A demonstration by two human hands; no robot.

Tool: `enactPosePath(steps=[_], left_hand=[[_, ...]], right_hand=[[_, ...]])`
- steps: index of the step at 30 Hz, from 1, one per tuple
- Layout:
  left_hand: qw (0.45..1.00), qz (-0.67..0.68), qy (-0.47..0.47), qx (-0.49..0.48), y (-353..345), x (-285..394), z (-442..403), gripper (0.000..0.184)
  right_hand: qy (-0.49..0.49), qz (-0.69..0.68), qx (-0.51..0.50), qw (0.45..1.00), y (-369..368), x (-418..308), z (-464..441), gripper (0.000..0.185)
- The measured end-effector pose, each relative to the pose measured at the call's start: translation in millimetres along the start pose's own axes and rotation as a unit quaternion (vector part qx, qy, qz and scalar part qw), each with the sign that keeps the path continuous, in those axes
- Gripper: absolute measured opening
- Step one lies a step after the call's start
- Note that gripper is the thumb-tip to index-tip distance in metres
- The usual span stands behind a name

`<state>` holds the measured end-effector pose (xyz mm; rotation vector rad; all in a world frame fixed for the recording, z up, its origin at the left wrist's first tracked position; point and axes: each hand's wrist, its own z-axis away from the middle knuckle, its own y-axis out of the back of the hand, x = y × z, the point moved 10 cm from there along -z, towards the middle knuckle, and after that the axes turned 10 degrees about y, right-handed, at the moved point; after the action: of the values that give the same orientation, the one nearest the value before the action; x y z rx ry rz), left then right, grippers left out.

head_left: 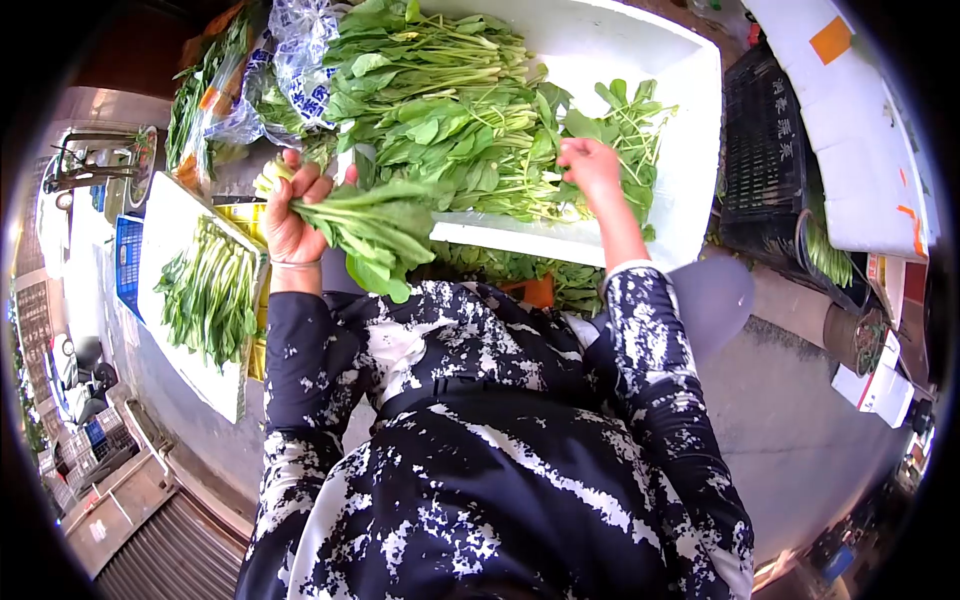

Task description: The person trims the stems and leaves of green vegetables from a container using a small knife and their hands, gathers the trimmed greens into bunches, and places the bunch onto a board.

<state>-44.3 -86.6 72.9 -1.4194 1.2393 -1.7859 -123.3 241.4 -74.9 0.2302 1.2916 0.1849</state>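
Well, greens (372, 228) in curled left hand (292, 222)

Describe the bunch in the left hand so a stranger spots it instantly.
Find the big white box heaped with leafy greens. By its left end, the left hand grips the bunch. Unlike the greens lying nearby, it is clasped by its stems.

Black long-sleeved top (500, 500) with ragged white splotches; black strap (480, 386) across the front; thin pale band (296, 265) at the left wrist; greyish trousers (715, 302).
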Motion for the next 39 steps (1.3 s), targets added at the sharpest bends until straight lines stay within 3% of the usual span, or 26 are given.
enactPosePath(steps=[3, 5, 10, 13, 17, 20, 22, 24, 28, 34, 37, 39], left_hand=[[0.999, -0.019, 0.022, 0.042, 7, 0, 15, 0.025], [0.997, -0.044, 0.034, 0.059, 12, -2, 23, 0.022], [0.979, -0.117, 0.075, 0.149, 26, -11, 23, 0.022], [0.964, -0.164, 0.093, 0.189, 26, -14, 20, 0.02], [0.957, -0.169, 0.106, 0.212, 32, -18, 17, 0.021], [0.942, -0.213, 0.119, 0.231, 25, -18, 13, 0.022], [0.928, -0.248, 0.128, 0.247, 24, -22, 13, 0.022], [0.908, -0.298, 0.135, 0.263, 23, -22, 9, 0.023], [0.915, -0.286, 0.128, 0.253, 10, -26, 5, 0.023], [0.9, -0.327, 0.133, 0.256, 7, -23, 7, 0.02], [0.886, -0.347, 0.134, 0.276, 5, -22, 6, 0.019], [0.87, -0.38, 0.143, 0.28, 3, -23, 1, 0.021]], right_hand=[[-0.006, -0.109, 0.016, 0.994, -41, 5, -17, 0.02], [-0.023, -0.101, 0.121, 0.987, -38, 7, -22, 0.026], [-0.137, -0.131, 0.101, 0.977, -61, 28, -29, 0.025], [-0.191, -0.214, 0.031, 0.958, -68, 44, -30, 0.02], [-0.183, -0.273, -0.005, 0.945, -63, 37, -18, 0.02], [-0.143, -0.227, -0.04, 0.963, -50, 6, 4, 0.022], [-0.132, -0.22, -0.031, 0.966, -48, 15, -1, 0.022], [-0.182, -0.206, 0.01, 0.961, -45, 35, -7, 0.019], [-0.216, -0.25, 0.059, 0.942, -58, 51, -18, 0.014], [-0.204, -0.188, 0.032, 0.96, -52, 30, -17, 0.015], [-0.047, -0.17, -0.117, 0.977, -40, -41, 9, 0.021], [-0.003, -0.116, -0.086, 0.989, -19, -39, 11, 0.02]])
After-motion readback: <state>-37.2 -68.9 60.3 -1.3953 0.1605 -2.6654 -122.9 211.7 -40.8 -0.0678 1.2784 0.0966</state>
